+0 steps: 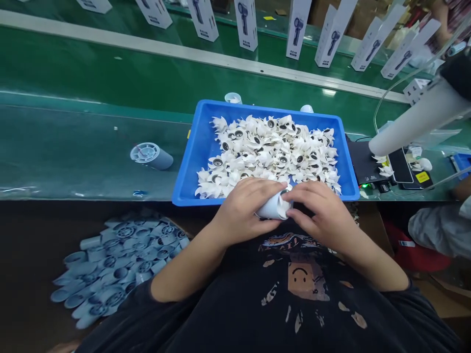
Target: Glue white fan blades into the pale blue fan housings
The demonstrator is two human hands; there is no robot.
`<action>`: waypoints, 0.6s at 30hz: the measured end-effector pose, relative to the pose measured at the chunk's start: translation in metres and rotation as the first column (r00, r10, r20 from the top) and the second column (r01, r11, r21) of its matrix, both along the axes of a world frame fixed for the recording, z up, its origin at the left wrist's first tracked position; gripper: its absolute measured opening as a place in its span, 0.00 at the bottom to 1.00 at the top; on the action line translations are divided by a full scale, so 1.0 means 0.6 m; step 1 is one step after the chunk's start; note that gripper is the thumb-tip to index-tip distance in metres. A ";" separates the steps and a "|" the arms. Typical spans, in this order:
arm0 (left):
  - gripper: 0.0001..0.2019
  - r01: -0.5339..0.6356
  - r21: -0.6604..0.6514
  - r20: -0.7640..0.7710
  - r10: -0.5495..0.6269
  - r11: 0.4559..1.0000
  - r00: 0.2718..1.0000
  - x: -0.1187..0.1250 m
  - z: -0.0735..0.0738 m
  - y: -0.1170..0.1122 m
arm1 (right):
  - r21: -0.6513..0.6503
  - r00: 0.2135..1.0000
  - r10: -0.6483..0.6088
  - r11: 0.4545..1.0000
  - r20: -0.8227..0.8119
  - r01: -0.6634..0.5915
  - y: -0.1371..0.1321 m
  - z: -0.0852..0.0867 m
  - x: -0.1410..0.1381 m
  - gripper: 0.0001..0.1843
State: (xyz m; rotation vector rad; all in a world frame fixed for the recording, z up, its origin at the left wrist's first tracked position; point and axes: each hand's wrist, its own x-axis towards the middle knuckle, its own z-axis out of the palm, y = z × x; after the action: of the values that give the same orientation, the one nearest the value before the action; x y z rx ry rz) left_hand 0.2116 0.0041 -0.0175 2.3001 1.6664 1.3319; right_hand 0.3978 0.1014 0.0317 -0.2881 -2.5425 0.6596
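Observation:
My left hand (245, 208) is wrapped round a pale blue-white cylindrical fan housing (269, 210), held on its side just over the tray's near edge. At the housing's right end, the thumb and fingers of my right hand (322, 213) close on a white fan impeller (284, 205). The impeller sits at the mouth of the housing; how deep it goes is hidden by my fingers. Right beyond both hands is a blue tray (185, 162) heaped with white fan impellers (265, 152), some showing dark round hubs.
Another housing (151, 155) lies on the green bench (73, 147) to the left. Below it is a pile of housings (125, 264). Printed boxes (246, 24) stand along the far belt. A white tube (415, 120), a black device (368, 162) and another person's sleeve (437, 228) are at right.

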 end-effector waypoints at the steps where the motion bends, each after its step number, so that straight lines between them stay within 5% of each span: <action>1: 0.22 0.002 0.032 -0.011 -0.002 0.999 1.000 0.003 -0.002 0.001 | 0.072 0.999 -0.015 0.997 0.030 0.013 0.001 0.001 -0.002 0.08; 7: 0.25 -0.067 0.176 0.015 0.066 0.982 0.998 0.034 -0.012 0.001 | 0.114 0.998 -0.037 0.993 0.043 0.031 0.009 -0.010 -0.009 0.08; 12: 0.28 -0.151 0.138 0.023 0.149 0.979 0.989 0.043 -0.017 -0.003 | 0.061 0.994 -0.063 0.996 0.087 0.058 0.010 -0.024 -0.014 0.10; 18: 0.26 -0.077 0.054 0.125 0.069 0.996 0.990 0.029 -0.039 0.001 | -0.097 0.990 0.015 0.995 0.139 -0.001 0.008 0.011 0.017 0.19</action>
State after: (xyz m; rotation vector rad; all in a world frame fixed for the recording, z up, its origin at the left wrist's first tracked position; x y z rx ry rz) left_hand 0.2292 0.0049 -0.0412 2.1568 1.7109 1.5228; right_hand 0.4083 0.1062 0.0385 -0.3692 -2.6495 0.7926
